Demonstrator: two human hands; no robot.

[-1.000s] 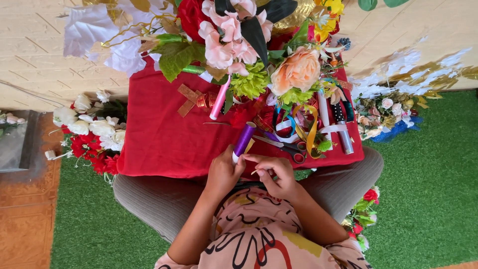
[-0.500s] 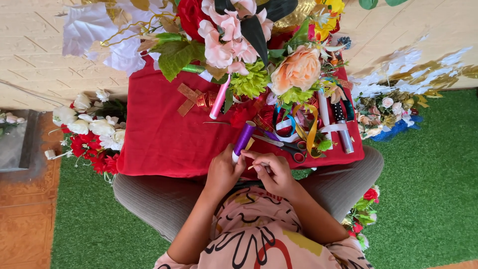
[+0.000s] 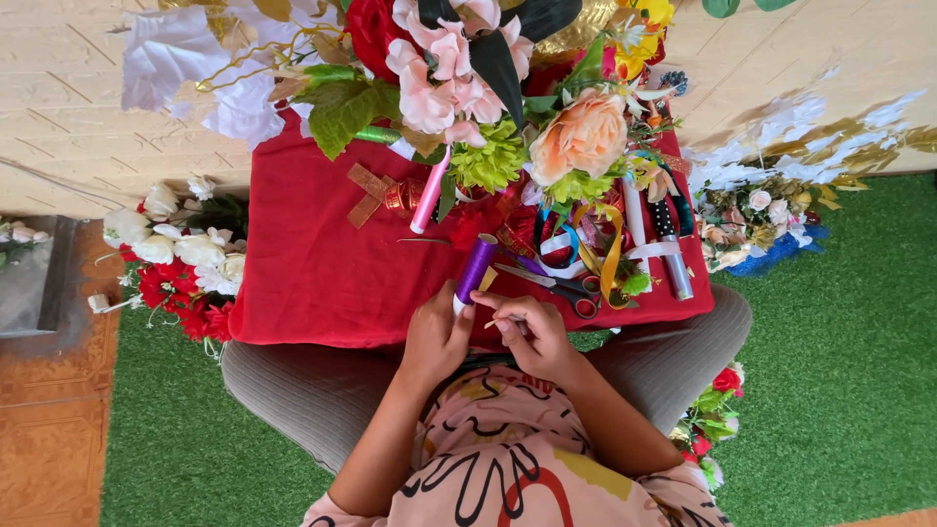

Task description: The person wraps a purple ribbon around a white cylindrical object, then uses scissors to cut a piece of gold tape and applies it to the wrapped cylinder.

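Purple roll [image 3: 476,269] tilted, long axis pointing up-right over red table [image 3: 312,263], lower end gripped by left hand [image 3: 436,337], right hand [image 3: 532,337] fingers pinched closed on its loose end, scissors [image 3: 556,285] beside.

You are wearing a pale pink short-sleeved top [image 3: 508,459] printed with looping black lines, with red arcs and yellow patches, below your hands. Your forearms are showing bare from the sleeves down to your left hand [image 3: 434,337] and right hand [image 3: 532,337]. Grey ribbed trousers [image 3: 312,385] are covering your legs on both sides of your hands.
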